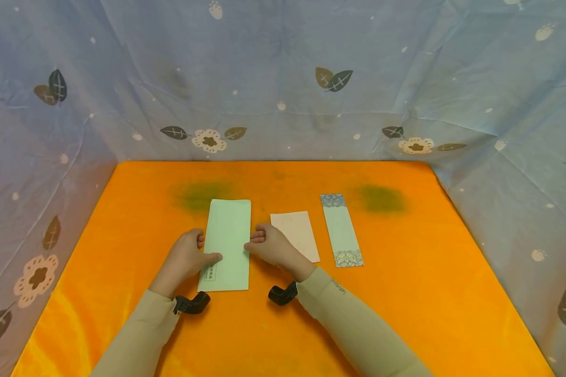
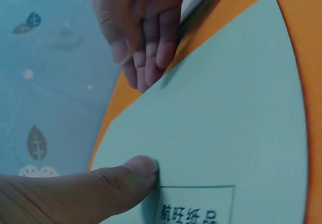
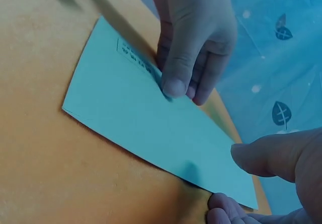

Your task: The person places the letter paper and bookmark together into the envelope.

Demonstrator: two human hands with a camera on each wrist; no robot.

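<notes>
Head view: the envelope (image 1: 228,225) lies at the card's (image 1: 302,230) 9 o'clock. The left hand (image 1: 184,259) pinches its 8 o'clock edge, thumb on top; the right hand (image 1: 275,247), at 3 o'clock, grips nothing, contact unclear. One-sided pulling could crease the envelope; a low right hand might nudge the card.

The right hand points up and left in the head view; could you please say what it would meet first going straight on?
The right hand would likely meet the pale green paper just ahead first, though depth is unclear.
</notes>
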